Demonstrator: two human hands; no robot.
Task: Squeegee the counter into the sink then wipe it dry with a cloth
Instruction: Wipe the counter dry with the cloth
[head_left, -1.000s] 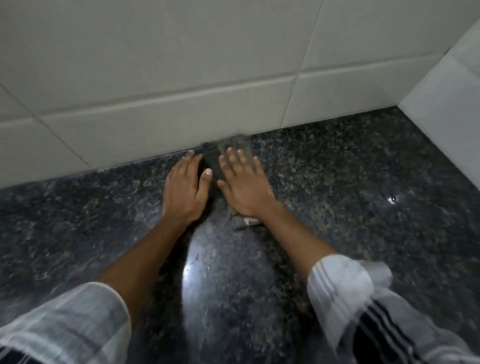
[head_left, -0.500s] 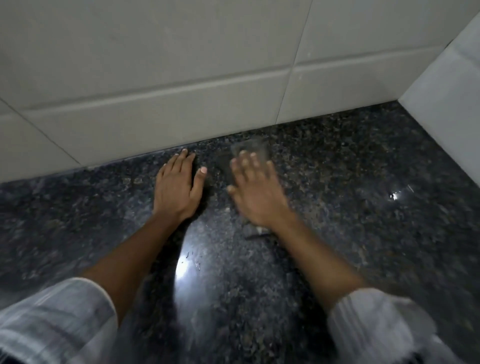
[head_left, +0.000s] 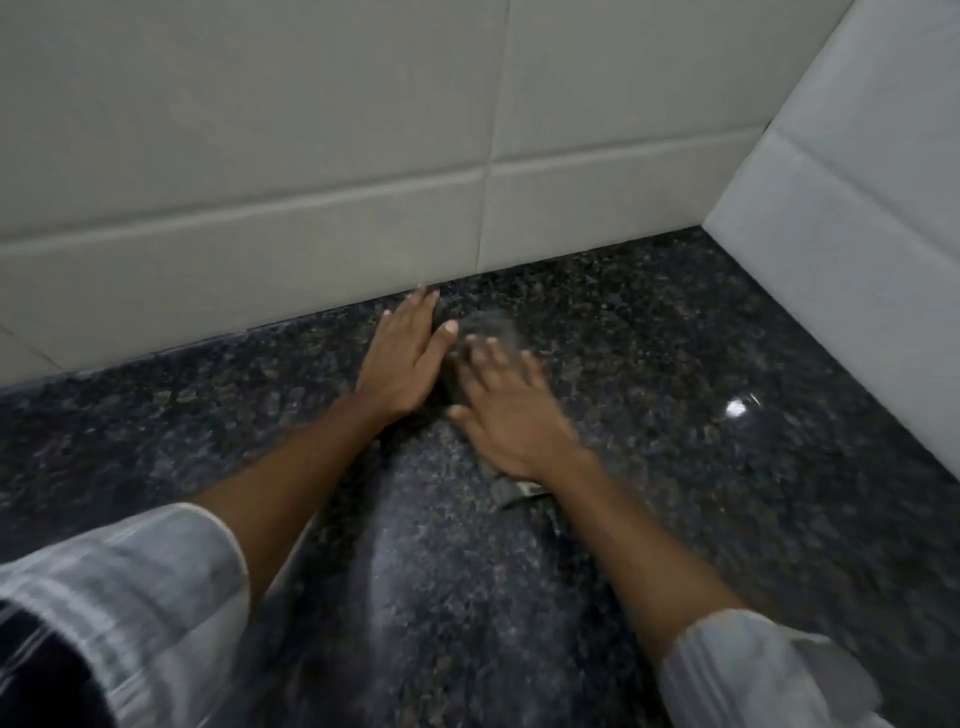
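A dark speckled granite counter (head_left: 701, 493) fills the lower half of the view. My right hand (head_left: 511, 415) lies flat, palm down, pressing a grey cloth (head_left: 493, 330) onto the counter; the cloth shows beyond my fingertips and a corner of the cloth (head_left: 522, 492) pokes out under my wrist. My left hand (head_left: 405, 358) rests flat on the granite just left of the cloth, fingers together and pointing at the wall, thumb close to my right fingers. No squeegee or sink is in view.
A pale tiled back wall (head_left: 311, 208) meets the counter just beyond my fingertips. A white tiled side wall (head_left: 857, 234) closes the right side and forms a corner. A bright light reflection (head_left: 736, 409) shines on the granite at the right.
My right hand has slid the cloth to the right along the back wall, then come back close to my left hand. The view has shifted right toward the corner.
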